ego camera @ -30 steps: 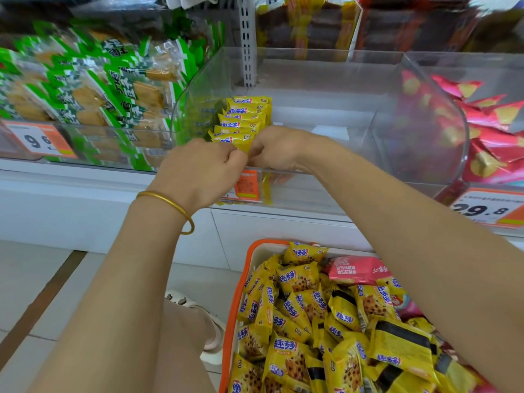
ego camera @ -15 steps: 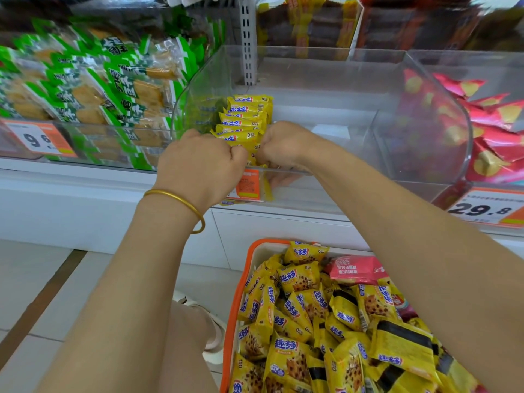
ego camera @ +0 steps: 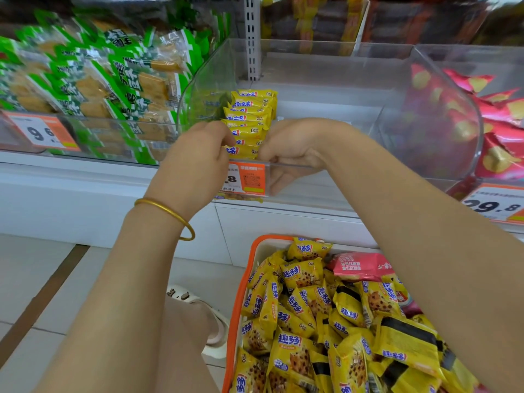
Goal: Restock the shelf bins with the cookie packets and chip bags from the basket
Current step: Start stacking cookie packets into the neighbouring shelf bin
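A short row of yellow cookie packets point(ego camera: 249, 117) stands on edge along the left wall of the clear acrylic bin point(ego camera: 425, 131). The rest of the bin floor, out toward 3 o'clock, is bare, so I judge the restock to be in its early part.

The front packet of the row lies between the two hands. The left hand point(ego camera: 195, 163), at 9 o'clock of it, has curled fingers pinching its left end. The right hand point(ego camera: 292, 150), at 3 o'clock, grips its right end, lower fingers hooked over the bin's front lip.

At 5 o'clock the orange basket point(ego camera: 241, 293) is heaped with loose cookie packets point(ego camera: 300, 307) and a pink bag point(ego camera: 360, 266), so most of the stock is left. Green cracker packs point(ego camera: 99, 80) fill the bin at 10 o'clock, and red chip bags point(ego camera: 496, 114) the one at 3 o'clock.
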### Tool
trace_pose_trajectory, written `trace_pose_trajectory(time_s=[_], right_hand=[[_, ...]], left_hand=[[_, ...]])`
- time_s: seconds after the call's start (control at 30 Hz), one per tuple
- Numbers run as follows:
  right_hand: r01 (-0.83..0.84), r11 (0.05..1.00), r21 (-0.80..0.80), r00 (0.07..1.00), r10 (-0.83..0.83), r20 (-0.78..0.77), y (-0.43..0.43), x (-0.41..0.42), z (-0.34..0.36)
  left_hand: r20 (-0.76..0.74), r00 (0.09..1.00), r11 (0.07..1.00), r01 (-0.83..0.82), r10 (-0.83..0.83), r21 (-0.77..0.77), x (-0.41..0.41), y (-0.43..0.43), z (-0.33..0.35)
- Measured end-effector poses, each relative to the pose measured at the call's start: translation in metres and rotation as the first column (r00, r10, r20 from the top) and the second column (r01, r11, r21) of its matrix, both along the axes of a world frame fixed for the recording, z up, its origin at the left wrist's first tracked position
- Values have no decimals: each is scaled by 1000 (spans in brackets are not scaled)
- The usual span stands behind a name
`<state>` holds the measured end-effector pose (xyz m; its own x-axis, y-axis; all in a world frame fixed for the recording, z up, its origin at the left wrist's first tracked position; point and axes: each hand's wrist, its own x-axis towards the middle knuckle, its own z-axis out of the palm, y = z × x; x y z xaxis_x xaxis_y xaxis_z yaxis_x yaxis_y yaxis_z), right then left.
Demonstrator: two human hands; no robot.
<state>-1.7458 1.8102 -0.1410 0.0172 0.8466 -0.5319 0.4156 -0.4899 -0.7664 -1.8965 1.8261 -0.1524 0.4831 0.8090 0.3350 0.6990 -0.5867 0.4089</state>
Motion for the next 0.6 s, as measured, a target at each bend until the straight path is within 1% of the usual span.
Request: trace_pose_trajectory(time_s=[0.07,0.1,0.13,0.2,0.27,0.3,0.33,0.4,0.47,0.53,0.6], right_hand=[[25,1000,-3,994,-25,-105,1,-3,1],[31,999,-8,992,-32,-121,1,-3,1],[24,1000,-14,995,-26,-94,2,-1,1],[3,1000,-15,998,-2,63,2,3,1],[1,1000,-2,974,-1,228,3,7,0],[18,1000,13,962,-21,274,3,8,-1],[32,999,36,959,-40,282,5,7,-3],[31,996,87,976,-49,210,10,2,-7],[16,995,99,986,-32,165,11,-1,-10],[-19,995,101,980,-1,197,9,0,-8],[-54,992,118,958,17,288,-1,6,1]], left_hand=[[4,1000,1000,-5,5,-3,0,1,0],[5,1000,1000,-5,5,-5,0,1,0],[11,1000,1000,-2,2,-5,0,1,0],[41,999,1000,-3,3,-2,-1,0,-1],[83,997,1000,-2,1,15,0,-2,-1],[95,995,999,5,-8,31,1,-4,-2],[95,995,999,15,-19,48,2,-5,-3],[68,997,998,24,-28,64,3,-6,-5],[53,998,998,12,-15,61,4,-4,-7],[63,998,997,0,-5,84,4,-3,-9],[77,997,987,18,-31,162,6,-8,-9]])
